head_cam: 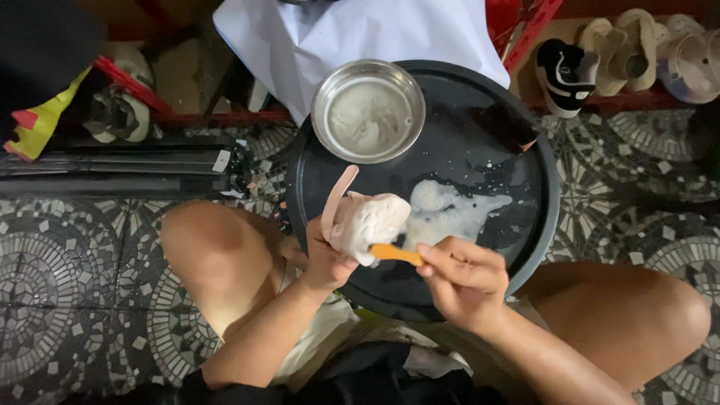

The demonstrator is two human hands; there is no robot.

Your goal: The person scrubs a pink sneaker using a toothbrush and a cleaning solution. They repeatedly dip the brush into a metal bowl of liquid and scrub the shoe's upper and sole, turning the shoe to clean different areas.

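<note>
Down over the round black tray (540, 187), the left hand (324, 262) is closed around a pale pink sandal (367, 221) covered in white suds, its thin strap sticking up and away from the thumb – the shoe sits tilted in the grip, sole side toward the other hand. Just to its right, the right hand (461, 277) pinches the orange handle of a small brush (396, 253), fingers curled tight on it, and the brush's front end touches the foamy side of the sandal. Beyond the right hand's knuckles a puddle of soapy foam (457, 210) spreads on the tray. Farther out from the left hand, at the tray's far edge, stands a steel bowl (367, 111) holding cloudy white liquid. Both bare knees flank the tray above a patterned tile floor (82, 277) – several shoes (622, 52) rest well beyond the right hand
</note>
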